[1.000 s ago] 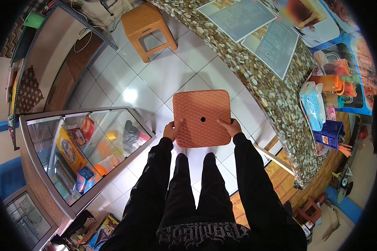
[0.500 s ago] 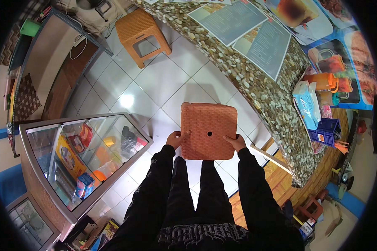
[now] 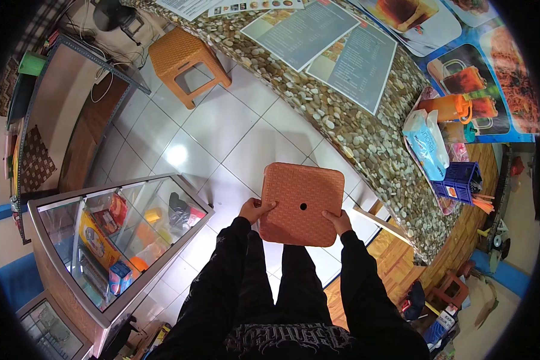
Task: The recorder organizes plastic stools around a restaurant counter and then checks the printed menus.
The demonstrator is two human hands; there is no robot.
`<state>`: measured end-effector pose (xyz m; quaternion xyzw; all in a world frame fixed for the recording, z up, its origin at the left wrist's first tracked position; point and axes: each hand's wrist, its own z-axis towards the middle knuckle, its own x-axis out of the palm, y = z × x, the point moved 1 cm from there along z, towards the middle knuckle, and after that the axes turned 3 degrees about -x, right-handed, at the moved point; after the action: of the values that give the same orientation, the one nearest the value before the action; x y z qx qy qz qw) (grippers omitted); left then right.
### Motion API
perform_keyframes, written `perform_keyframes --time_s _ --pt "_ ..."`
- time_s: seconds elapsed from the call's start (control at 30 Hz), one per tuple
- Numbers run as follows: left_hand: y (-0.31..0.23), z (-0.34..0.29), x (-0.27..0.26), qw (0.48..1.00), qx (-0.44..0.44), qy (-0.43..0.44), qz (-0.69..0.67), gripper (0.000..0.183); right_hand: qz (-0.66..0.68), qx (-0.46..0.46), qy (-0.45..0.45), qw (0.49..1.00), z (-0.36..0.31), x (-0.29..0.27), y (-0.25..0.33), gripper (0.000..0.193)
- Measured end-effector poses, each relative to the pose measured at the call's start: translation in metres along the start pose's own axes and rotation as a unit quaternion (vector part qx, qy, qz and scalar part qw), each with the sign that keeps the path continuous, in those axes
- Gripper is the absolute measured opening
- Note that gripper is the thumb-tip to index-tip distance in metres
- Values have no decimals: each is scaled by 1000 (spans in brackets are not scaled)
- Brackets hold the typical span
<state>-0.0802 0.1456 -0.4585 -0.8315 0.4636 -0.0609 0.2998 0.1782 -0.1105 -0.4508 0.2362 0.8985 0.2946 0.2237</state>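
In front of my legs I hold a reddish-brown plastic stool (image 3: 303, 225), its square woven-pattern seat facing up with a round hole at the middle. My left hand (image 3: 256, 210) is closed on the seat's left edge, thumb on top. On the opposite edge, my right hand (image 3: 339, 221) grips the same way. The fingers under the seat are hidden, and so are the stool's legs.
An orange-tan stool (image 3: 187, 63) stands on the tiled floor ahead. A glass display case (image 3: 120, 240) is at left. The pebbled counter (image 3: 342, 129) on the right carries menu sheets (image 3: 303, 33), a blue tissue pack (image 3: 425, 144) and a purple basket (image 3: 459, 182).
The held stool sits slightly lower in the picture and is turned a little clockwise, both hands still on it. The surroundings have shifted left in view.
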Motion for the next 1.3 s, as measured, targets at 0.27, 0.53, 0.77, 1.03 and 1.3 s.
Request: perform_keyframes --time_s 0.27,0.53,0.77,1.03,1.3 --pt "-10 15 -9 998 31 3 47 91 -55 9 -56 997 -19 7 4 94" --pt "-49 33 -21 996 65 -65 1 90 -36 -25 -99 994 -4 24 43 89" --pt "-58 52 -64 977 121 -169 52 79 -76 -43 -94 992 -1 72 63 88" --pt "-89 54 -109 942 117 -180 259 75 16 22 -8 1000 -3 153 35 82" --pt "-67 37 -111 922 153 -157 319 78 226 110 79 965 -54 193 -3 85"
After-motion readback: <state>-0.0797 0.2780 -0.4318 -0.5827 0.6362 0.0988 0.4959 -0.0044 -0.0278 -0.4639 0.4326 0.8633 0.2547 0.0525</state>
